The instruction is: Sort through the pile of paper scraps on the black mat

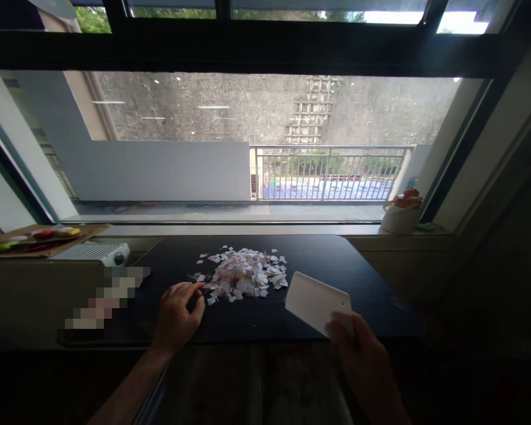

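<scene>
A heap of small torn paper scraps, mostly white with some pinkish ones, lies on a dark table. At the heap's left edge is my left hand, fingers bent and thumb apart, with nothing visible in it. Its fingertips reach the nearest scraps; whether they touch them I cannot tell. My right hand grips a flat white scraper by its right end, where a small hole shows. The scraper is tilted over the table's front part, just right of the heap and apart from it.
A white box with a knob stands left of the table, near a cardboard sheet bearing colourful items. On the sill at right sits a white pot with red things on top. A window lies behind the table. Something pixelated covers the table's left edge.
</scene>
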The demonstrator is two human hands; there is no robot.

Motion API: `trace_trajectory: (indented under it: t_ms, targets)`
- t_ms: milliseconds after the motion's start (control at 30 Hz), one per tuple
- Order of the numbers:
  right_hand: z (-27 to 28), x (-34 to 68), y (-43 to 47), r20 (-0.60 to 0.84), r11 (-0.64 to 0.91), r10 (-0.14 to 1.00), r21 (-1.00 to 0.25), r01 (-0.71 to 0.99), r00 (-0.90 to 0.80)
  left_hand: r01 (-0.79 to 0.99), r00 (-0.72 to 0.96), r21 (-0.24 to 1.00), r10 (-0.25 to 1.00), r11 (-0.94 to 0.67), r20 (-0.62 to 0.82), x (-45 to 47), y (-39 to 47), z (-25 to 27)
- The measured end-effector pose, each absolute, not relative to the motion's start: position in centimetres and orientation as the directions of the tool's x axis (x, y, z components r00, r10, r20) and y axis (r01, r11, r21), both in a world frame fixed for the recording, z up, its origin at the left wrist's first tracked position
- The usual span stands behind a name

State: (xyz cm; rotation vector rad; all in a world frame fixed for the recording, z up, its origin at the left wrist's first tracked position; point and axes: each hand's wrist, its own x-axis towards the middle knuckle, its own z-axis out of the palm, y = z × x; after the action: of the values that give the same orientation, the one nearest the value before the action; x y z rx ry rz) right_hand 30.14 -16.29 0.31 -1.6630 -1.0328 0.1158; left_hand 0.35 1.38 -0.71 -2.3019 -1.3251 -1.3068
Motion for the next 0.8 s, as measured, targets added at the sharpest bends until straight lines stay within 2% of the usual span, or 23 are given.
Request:
trace_trajectory:
  t_ms: [100, 200, 300, 500, 667, 800]
  targets:
    - [0.6, 30.7, -15.5, 0.473, -0.018, 0.645, -0.776, 0.631, 0.601, 0.772, 0.216, 0.248, 0.609, -0.585, 0.763, 0.4, 1.4, -0.7]
    - [0.9, 30.4, -14.7, 0.504, 0.016, 0.695, -0.724, 0.690, 0.513, 0.766, 0.218, 0.249, 0.603, -0.593, 0.767, 0.3, 1.5, -0.7]
    - [1.3, 29.5, -14.5, 0.494, 0.075, 0.752, -0.723, 0.687, 0.437, 0.766, 0.216, 0.254, 0.609, -0.590, 0.763, 0.3, 1.4, -0.7]
    - [1.6, 29.3, -15.3, 0.476, 0.025, 0.692, -0.767, 0.641, 0.542, 0.774, 0.202, 0.270, 0.627, -0.573, 0.752, 0.5, 1.3, -0.6]
    - [1.4, 28.2, -15.5, 0.446, 0.054, 0.740, -0.786, 0.616, 0.504, 0.770, 0.198, 0.283, 0.635, -0.572, 0.746, 0.6, 1.2, -0.6]
    - [1.8, 27.6, -15.5, 0.450, 0.055, 0.732, -0.787, 0.614, 0.512, 0.768, 0.194, 0.294, 0.644, -0.569, 0.740, 0.6, 1.2, -0.5]
